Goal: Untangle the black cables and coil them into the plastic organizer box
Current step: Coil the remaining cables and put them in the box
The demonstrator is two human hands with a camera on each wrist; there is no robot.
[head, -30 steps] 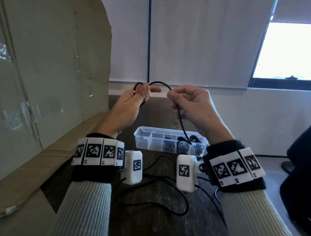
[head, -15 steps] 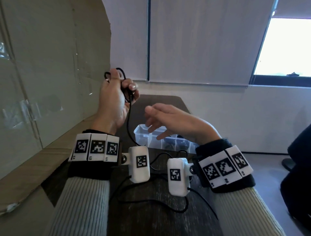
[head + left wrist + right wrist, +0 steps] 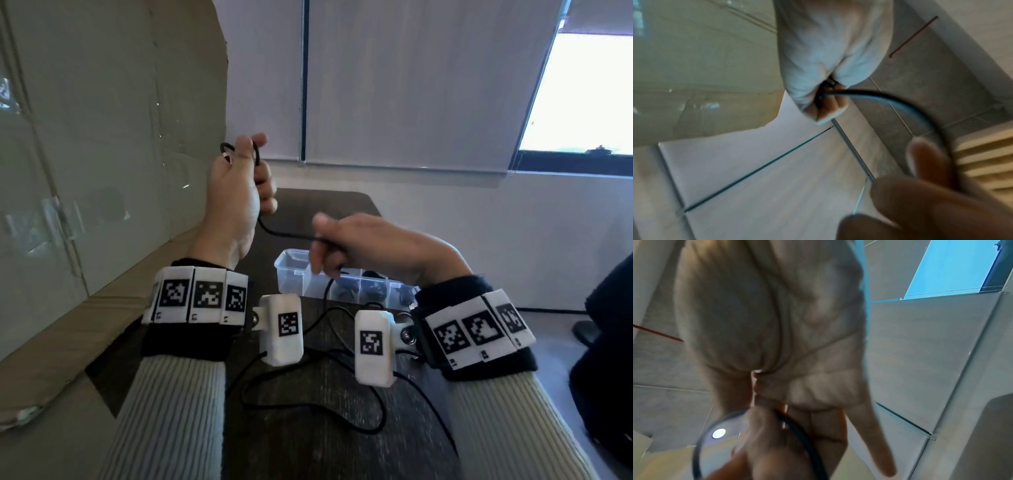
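Head cam: both hands, left [image 3: 236, 195] & right [image 3: 359, 246], grip black cable [image 3: 284, 234]; organizer box [image 3: 291, 270] holds prob. coiled cables.

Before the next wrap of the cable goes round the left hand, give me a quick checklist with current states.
1. Left hand grips the coil of black cable: ok.
2. Right hand pinches the cable run between the hands: ok.
3. Run between the hands free of knots: ok, it shows as one plain line.
4. Slack on the table untangled: not ok, loops cross near the wrist cameras.
5. Plastic organizer box open with a free compartment: ok, left end looks empty.
6. Cable's free end located: cannot tell.
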